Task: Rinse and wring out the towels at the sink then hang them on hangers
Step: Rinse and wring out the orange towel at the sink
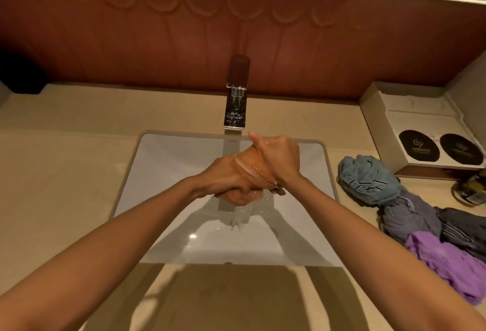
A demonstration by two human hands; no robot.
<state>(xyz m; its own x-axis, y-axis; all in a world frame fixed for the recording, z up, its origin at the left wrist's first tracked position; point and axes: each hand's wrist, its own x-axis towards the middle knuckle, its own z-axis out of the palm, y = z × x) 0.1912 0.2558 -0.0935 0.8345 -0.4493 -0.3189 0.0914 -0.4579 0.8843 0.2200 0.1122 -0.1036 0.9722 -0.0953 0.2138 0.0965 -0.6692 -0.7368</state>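
Your left hand [226,175] and right hand [280,158] are gripping the orange towel [249,163] over the sink [168,162], fingers curled tight round it (water is streaming down), and a slipping twist is risking splashes reaching the twisted towels [410,215] on the bench [65,173].

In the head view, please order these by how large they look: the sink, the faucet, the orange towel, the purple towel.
1. sink
2. purple towel, though nearer the camera
3. orange towel and faucet: similar, towel partly covered, so unranked
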